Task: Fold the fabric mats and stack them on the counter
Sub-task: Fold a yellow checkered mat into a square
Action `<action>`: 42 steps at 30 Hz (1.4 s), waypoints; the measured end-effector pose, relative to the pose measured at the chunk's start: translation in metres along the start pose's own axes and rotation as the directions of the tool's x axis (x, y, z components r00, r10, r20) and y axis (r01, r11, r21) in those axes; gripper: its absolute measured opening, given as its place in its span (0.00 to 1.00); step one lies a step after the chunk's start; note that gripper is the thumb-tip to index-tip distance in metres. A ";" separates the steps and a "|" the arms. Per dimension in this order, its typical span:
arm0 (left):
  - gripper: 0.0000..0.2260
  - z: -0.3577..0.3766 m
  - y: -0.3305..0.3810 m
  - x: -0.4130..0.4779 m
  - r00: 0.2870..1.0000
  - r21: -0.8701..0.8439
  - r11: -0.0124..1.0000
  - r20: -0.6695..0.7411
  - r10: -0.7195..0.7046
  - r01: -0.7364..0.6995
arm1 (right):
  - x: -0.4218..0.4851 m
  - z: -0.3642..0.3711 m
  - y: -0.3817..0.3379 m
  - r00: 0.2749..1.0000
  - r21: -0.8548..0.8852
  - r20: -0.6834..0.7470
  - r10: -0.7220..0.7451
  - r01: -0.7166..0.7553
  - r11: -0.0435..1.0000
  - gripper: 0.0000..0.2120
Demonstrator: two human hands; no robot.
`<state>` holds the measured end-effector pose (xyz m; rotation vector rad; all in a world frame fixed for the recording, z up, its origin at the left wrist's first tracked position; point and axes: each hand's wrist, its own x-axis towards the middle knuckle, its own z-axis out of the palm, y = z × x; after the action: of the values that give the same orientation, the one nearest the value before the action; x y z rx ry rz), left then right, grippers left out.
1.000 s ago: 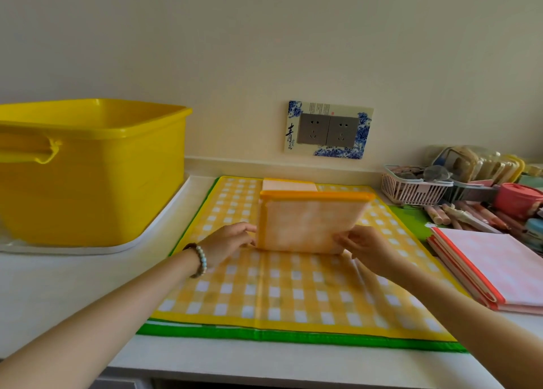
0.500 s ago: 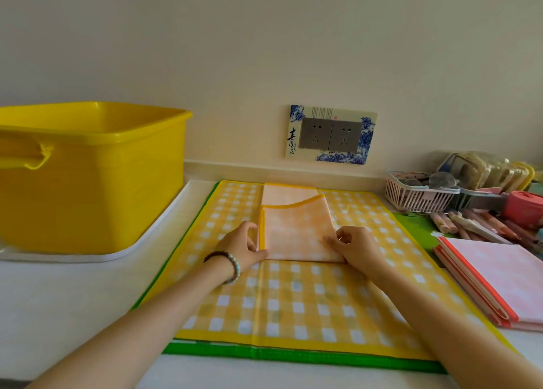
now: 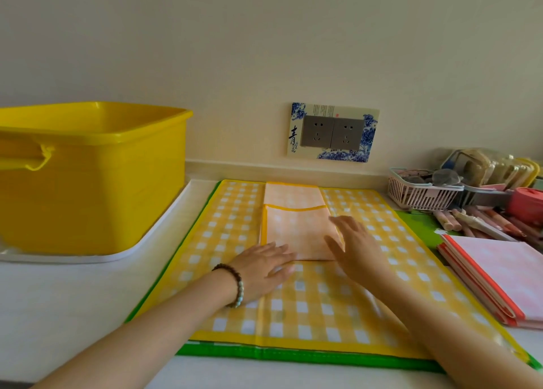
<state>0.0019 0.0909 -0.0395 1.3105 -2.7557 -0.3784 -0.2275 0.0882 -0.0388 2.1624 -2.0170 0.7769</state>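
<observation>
— Me: Where the counter (image 3: pixel 73 315) begins on my left, a yellow tub (image 3: pixel 94 177) sits on a white tray (image 3: pixel 152 236), well apart from the work. Parked there, I judge, to be out of the way of the folding.

— Observer: And your hands?

— Me: Left hand (image 3: pixel 261 268): fingers straight, flat, grasping nothing, laid at the near left corner of the folded orange mat (image 3: pixel 296 227). My guess is that it pins the layers so the crease sets. Right hand (image 3: pixel 355 247): also flat and released, fingers spread over the mat's right edge. It is blurred, so I cannot tell whether it presses or only hovers.

— Observer: Where does that mat lie?

— Me: On the yellow checked mat (image 3: pixel 323 309), toward its far side. The checked mat is spread out unfolded over a green mat (image 3: pixel 293 355), whose border shows along the near edge. Together they give a flat bed for folding, I judge. Both are yet to be folded.

— Observer: Right of that?

— Me: A folded pink stack (image 3: pixel 499 271), just beside the checked mat. The orange one likely goes on it next. Behind it stands a white basket (image 3: pixel 420 196) of clutter.
</observation>
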 end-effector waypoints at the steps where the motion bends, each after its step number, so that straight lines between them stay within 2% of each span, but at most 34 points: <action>1: 0.22 0.001 0.000 0.000 1.000 -0.001 1.000 0.004 0.000 0.000 | -0.006 -0.001 -0.005 0.995 -0.008 0.041 -0.091 0.091 0.996 0.20; 4: 0.22 0.002 0.000 0.001 1.000 0.012 1.000 -0.003 0.009 -0.009 | -0.026 -0.001 -0.020 0.936 0.022 0.283 -0.209 0.211 0.977 0.20; 8: 0.22 0.001 -0.001 0.001 1.000 -0.002 1.000 0.009 0.003 -0.003 | -0.043 -0.004 -0.026 0.869 0.088 0.421 -0.261 0.247 0.965 0.22; 14: 0.22 0.000 -0.002 -0.005 1.000 0.017 1.000 0.020 0.006 -0.006 | -0.040 -0.013 -0.016 0.835 0.062 0.490 -0.250 0.253 0.966 0.22; 19: 0.21 0.001 -0.018 -0.014 1.000 -0.055 0.998 0.012 -0.021 0.022 | -0.044 -0.026 0.013 0.826 0.038 0.531 -0.191 0.201 0.979 0.23; 27: 0.20 0.002 -0.026 -0.024 0.999 -0.070 0.996 -0.023 -0.048 0.046 | -0.046 -0.033 0.030 0.832 0.095 0.525 -0.181 0.154 0.983 0.21; 30: 0.19 0.000 -0.022 -0.023 0.997 -0.112 0.992 -0.042 -0.070 0.065 | -0.034 -0.035 0.028 0.913 0.051 0.380 -0.151 0.142 0.989 0.20; 32: 0.19 -0.003 -0.020 -0.022 0.996 -0.107 0.991 -0.049 -0.080 0.075 | -0.027 -0.035 0.029 0.937 0.023 0.301 -0.175 0.177 0.984 0.20; 36: 0.22 -0.008 -0.016 -0.020 0.990 -0.077 0.990 -0.071 -0.122 0.116 | -0.015 -0.032 0.025 0.921 -0.056 0.322 -0.221 0.251 0.966 0.24; 42: 0.26 -0.004 -0.014 -0.026 0.991 -0.086 0.990 -0.062 -0.116 0.111 | -0.008 -0.025 0.021 0.907 -0.193 0.310 -0.286 0.355 0.915 0.19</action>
<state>0.0294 0.1015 -0.0376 1.4361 -2.5899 -0.4413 -0.2549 0.1028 -0.0264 2.4655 -1.6727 0.1774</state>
